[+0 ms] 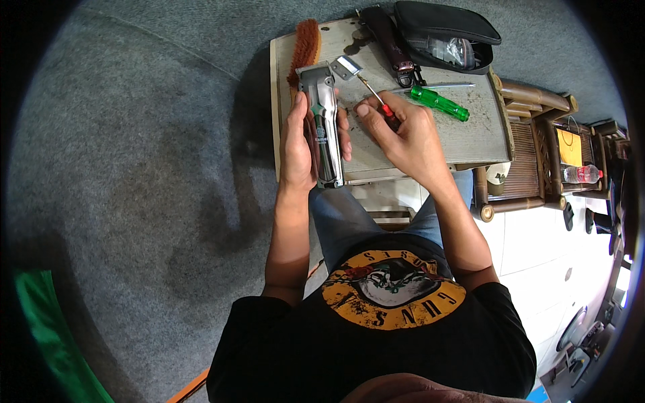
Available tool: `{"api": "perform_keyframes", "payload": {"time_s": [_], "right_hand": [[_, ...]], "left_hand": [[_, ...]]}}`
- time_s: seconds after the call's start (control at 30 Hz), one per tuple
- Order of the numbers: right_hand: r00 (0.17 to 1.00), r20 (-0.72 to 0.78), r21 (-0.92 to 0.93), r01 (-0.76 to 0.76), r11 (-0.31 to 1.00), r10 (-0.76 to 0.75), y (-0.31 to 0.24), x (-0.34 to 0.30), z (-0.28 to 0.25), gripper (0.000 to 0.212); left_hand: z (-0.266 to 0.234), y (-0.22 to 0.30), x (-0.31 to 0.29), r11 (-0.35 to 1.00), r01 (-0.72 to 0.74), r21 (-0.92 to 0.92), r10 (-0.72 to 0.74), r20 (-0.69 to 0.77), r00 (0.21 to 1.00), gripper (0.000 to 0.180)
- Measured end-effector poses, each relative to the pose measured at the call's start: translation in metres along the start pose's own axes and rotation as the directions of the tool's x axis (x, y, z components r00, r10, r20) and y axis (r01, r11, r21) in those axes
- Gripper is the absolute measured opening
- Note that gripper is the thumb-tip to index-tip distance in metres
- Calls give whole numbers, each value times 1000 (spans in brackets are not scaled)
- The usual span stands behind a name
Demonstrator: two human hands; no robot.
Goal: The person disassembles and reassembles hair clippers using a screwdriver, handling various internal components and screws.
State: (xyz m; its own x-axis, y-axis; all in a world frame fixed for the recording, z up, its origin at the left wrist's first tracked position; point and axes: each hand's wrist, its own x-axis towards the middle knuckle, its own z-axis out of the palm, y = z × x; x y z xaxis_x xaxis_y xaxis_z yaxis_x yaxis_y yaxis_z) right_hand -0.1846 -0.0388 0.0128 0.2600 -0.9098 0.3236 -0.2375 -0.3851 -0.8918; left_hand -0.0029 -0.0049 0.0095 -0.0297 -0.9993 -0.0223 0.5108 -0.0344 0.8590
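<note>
My left hand is wrapped round a silver hair clipper, held upright with its head at the top. Between the fingers of my right hand is a small screwdriver with a red handle, its thin shaft slanting up and left. The screwdriver's tip is close to a metal clipper blade beside the clipper head; whether they touch I cannot tell. Just beyond my right hand a green-handled screwdriver lies on the small table.
At the table's far left lies a brush with reddish-brown bristles. A dark clipper lies beside an open black case holding a clear plastic bag. Bamboo furniture stands right of the table, with a plastic bottle on it.
</note>
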Motion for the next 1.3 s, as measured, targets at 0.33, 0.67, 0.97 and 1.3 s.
{"api": "perform_keyframes", "payload": {"time_s": [0.33,0.67,0.97,1.3], "right_hand": [[1000,-3,45,-16,999,16,2,0,-1,26],[1000,-26,78,4,997,-2,1,0,-3,26],[1000,-14,70,-19,997,20,1,0,-5,23],[1000,-13,49,-7,999,8,1,0,-4,22]], "left_hand": [[3,11,9,992,23,122,-8,-123,992,57],[5,53,53,824,-72,562,182,-141,973,42],[12,37,42,964,-59,260,112,-195,974,49],[5,50,39,868,-41,495,136,-157,978,48]]}}
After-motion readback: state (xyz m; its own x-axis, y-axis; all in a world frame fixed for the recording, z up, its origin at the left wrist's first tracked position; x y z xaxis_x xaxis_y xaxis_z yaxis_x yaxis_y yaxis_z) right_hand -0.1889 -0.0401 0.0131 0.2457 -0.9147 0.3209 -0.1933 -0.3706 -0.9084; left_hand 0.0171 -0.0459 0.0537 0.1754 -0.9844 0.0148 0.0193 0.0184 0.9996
